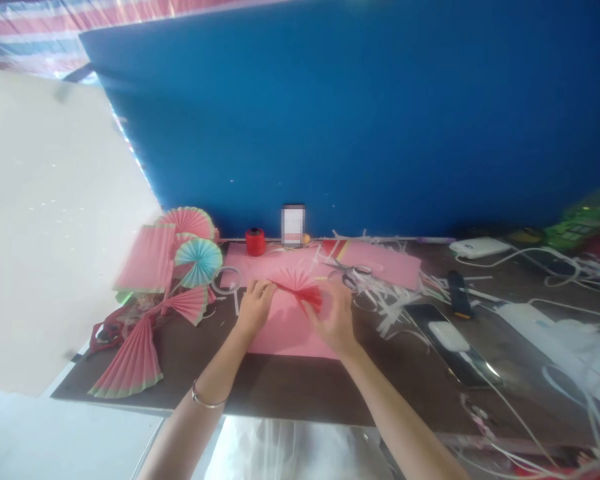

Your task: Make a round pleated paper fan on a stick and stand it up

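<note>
A pleated pink paper fan is spread between my two hands, above a flat sheet of pink paper. My left hand pinches the fan's left end with closed fingers. On the other side, my right hand grips the right end, thumb below the folds and fingers curled behind. The pleats open upward, and the right part looks darker red. Behind the fan lies more pink paper, with scissors on it. A roll of tape is just left of the paper.
Finished-looking folded fans and a blue paper rosette are at the left. A red spool stands at the back. White paper strips, a phone and cables crowd the right. A blue panel rises behind.
</note>
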`<act>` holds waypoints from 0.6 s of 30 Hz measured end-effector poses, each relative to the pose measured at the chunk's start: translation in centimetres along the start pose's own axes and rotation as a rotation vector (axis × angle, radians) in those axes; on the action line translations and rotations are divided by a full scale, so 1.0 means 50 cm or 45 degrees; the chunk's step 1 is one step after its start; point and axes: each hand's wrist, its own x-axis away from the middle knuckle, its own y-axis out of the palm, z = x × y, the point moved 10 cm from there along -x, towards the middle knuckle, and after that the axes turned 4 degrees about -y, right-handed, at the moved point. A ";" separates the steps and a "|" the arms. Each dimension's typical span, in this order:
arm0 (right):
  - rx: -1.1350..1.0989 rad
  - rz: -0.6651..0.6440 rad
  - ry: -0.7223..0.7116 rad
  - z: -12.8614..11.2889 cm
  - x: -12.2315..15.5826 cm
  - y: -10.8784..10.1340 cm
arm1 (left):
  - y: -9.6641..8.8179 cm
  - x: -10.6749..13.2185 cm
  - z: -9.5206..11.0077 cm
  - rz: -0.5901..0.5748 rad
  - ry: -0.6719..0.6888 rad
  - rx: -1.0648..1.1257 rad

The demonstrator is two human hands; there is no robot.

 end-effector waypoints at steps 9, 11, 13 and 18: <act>-0.002 -0.235 0.174 0.054 -0.001 0.023 | -0.050 -0.002 0.085 0.040 0.263 0.135; -0.046 -0.229 0.238 0.068 0.000 0.017 | -0.055 -0.002 0.083 0.064 0.251 0.201; -0.092 -0.206 0.255 0.070 -0.001 0.013 | -0.058 -0.003 0.073 0.106 0.155 0.304; -0.278 -0.177 0.296 0.060 0.000 0.021 | -0.023 0.008 0.005 0.142 -0.553 0.853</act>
